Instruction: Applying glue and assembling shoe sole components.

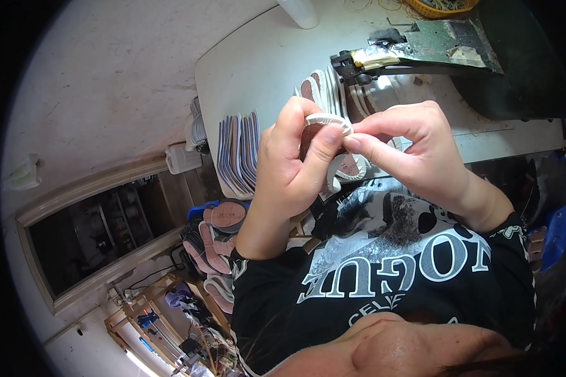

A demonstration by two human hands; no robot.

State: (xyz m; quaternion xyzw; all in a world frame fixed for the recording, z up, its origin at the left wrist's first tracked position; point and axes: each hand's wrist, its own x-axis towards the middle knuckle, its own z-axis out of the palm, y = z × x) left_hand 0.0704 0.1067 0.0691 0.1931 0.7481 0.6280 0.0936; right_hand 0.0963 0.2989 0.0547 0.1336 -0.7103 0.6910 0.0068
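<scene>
My left hand (289, 160) is closed round a brown insole (309, 135) with a gathered white edging, its thumb pressed on the brown face. From the right, my right hand (424, 141) pinches the white edging at the insole's rim between thumb and forefinger. The two hands nearly meet there, above the table's near edge. Part of the insole lies hidden behind the left fingers. Just below the pinch, a pinkish-brown piece with a white rim (351, 166) shows; I cannot tell whether it belongs to the same insole.
Behind my hands, white-edged insoles (324, 88) stand in a row on the white table (251, 75). Left of them is a row of blue-edged insoles (238, 151). A green machine (440, 47) occupies the right. More insoles (223, 217) are piled below the table's left end.
</scene>
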